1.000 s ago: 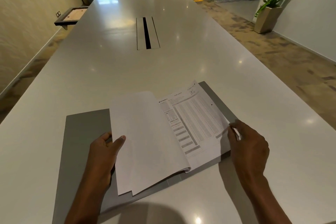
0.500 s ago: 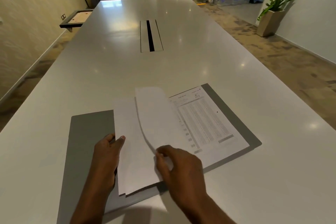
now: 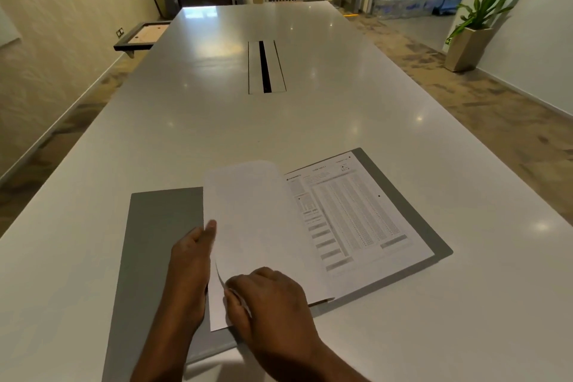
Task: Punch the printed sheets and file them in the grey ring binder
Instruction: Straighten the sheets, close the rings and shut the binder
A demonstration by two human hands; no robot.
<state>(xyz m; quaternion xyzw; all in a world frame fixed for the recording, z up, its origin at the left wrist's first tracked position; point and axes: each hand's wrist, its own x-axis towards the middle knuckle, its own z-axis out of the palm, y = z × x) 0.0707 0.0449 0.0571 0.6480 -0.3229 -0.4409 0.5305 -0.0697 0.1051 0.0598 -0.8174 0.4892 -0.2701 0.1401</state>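
Head view: left hand (image 3: 190, 270), right hand (image 3: 273, 301), grips closed on sheets (image 3: 254, 220) in binder (image 3: 161, 220)

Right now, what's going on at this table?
A person is handling sheets in the grey ring binder, which lies open and flat on the white table. The left hand holds the outer edge of the turned sheets, blank side up. The right hand pinches their lower edge. A printed sheet lies face up on the binder's right half.
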